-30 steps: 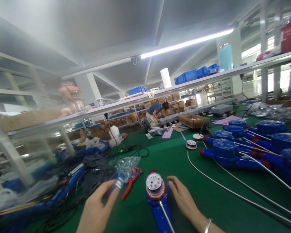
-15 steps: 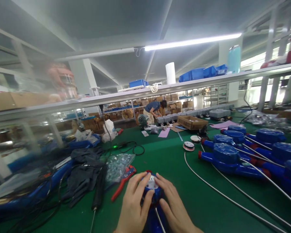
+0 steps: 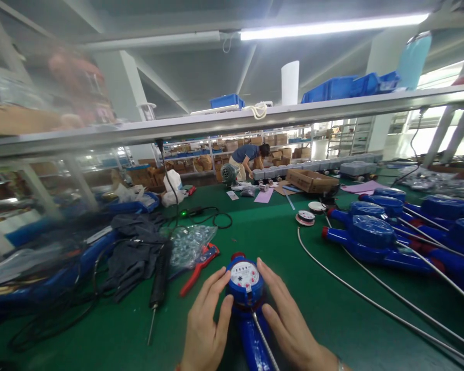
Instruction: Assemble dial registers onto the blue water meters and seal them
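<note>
A blue water meter [image 3: 247, 291] with a white dial face [image 3: 244, 274] lies in front of me, its dial turned up. Its digits and small red pointers show. My left hand [image 3: 208, 317] rests its fingertips against the left side of the round housing. On the other side, my right hand [image 3: 288, 314] has its fingers along the right edge, thumb near the lower rim. Together the hands grip the meter between them. A braided metal cable [image 3: 262, 337] runs from the housing toward me over the blue body.
Red-handled cutters [image 3: 196, 273], a bag of small clear parts [image 3: 191, 245] and a black soldering-iron-like tool [image 3: 160, 278] lie left. Several wrapped blue meters [image 3: 371, 239] with long cables stand right. A wire spool [image 3: 305, 218] lies behind. A shelf [image 3: 216, 123] crosses above; a person [image 3: 245, 157] bends beyond.
My fingers have moved off the top of the meter to its sides, uncovering the dial. The camera view has tilted down a little.
</note>
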Motion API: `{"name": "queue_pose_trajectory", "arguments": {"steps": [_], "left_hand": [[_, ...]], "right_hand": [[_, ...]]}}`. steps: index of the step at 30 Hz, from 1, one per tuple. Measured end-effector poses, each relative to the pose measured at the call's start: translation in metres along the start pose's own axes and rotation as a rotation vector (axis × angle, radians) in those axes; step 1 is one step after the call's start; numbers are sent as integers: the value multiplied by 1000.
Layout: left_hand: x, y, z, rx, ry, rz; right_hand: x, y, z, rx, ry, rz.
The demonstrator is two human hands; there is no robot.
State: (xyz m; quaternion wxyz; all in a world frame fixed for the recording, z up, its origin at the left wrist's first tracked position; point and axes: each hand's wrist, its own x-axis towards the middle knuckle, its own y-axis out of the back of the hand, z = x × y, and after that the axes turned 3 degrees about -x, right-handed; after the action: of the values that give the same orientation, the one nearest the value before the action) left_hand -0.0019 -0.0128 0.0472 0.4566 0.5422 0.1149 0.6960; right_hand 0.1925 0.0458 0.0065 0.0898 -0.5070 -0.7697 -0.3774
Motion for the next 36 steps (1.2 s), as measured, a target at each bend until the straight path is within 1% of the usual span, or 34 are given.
{"name": "queue_pose_trajectory", "arguments": {"steps": [5, 15, 19, 22, 24, 26, 28, 30, 33, 36], "left_hand": [[0, -1, -1, 33, -47, 42], [2, -2, -1, 21, -76, 62], [2, -2, -1, 15, -76, 45], [-1, 0, 1, 18, -50, 1], [2, 2, 3, 18, -52, -59], [9, 5, 5, 22, -94, -143], [21, 8, 7, 38, -164, -229], [32, 10, 6, 43, -230, -286], [41, 9, 2, -18, -273, -317], [40, 5, -1, -147, -262, -329]], "right_hand": [[0, -1, -2, 12, -38, 2], [-1, -1, -5, 33, -53, 26], [0, -4, -4, 38, -44, 32], [0, -5, -5, 53, -46, 35], [1, -5, -6, 62, -50, 34], [0, -4, -6, 62, -53, 27], [0, -3, -5, 59, -52, 17], [0, -2, -4, 60, -49, 15], [0, -1, -3, 61, -39, 2], [2, 0, -2, 65, -8, -26]]}}
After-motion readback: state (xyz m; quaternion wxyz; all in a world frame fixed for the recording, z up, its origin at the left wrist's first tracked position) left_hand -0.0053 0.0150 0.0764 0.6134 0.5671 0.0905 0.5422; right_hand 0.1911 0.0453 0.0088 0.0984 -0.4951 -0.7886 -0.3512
